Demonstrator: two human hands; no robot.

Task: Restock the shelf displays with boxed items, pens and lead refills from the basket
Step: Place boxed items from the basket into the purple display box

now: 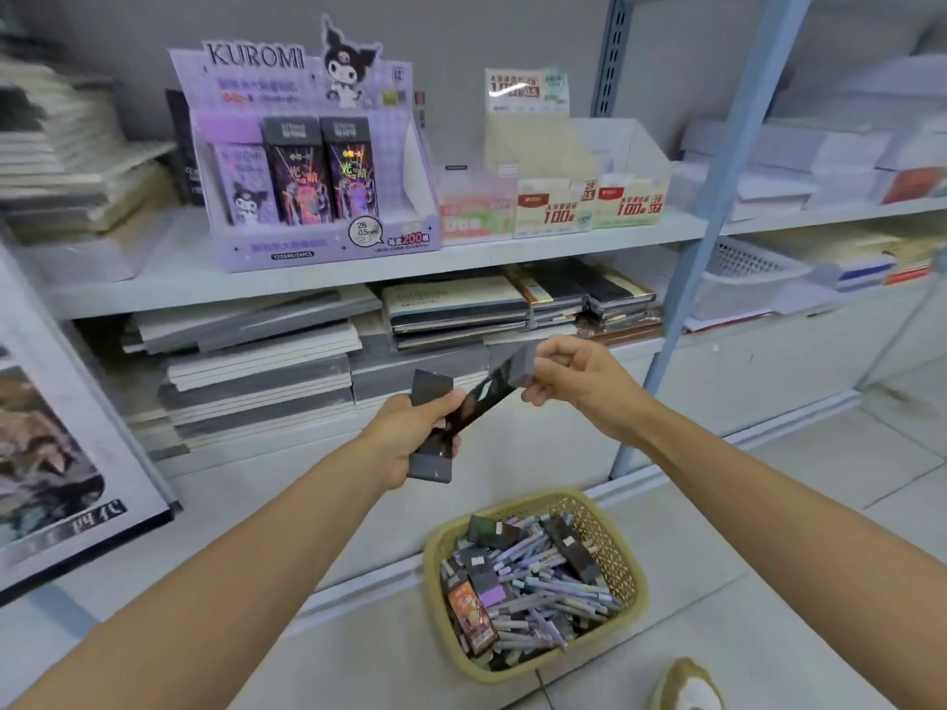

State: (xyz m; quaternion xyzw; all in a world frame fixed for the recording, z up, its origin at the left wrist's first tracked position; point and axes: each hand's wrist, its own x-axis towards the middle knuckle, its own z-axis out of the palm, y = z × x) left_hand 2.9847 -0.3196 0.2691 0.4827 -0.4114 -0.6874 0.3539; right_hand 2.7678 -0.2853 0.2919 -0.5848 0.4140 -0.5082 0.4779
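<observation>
How many dark boxes [432, 389] the left hand [399, 443] gripped at frame centre was hard to tell; its fingers curled round them. The right hand [569, 381], arm outstretched, pinched a tilted box [492, 389] by its grey end. The basket [610, 535] sat at lower centre.

Grey wall [461, 33]; white shelving [307, 281], blue upright [720, 207]; pale tiled floor [768, 581].

The left hand [405, 443] and right hand [574, 381] are bare, and so are the fingers [556, 353]. Both forearms [743, 484] are uncovered as far as they show, slim and smooth. Low at the right, on the floor, the rounded toe of one shoe [684, 684] shows: a dull olive-tan upper with a white patch at its middle, somewhat blurred.
</observation>
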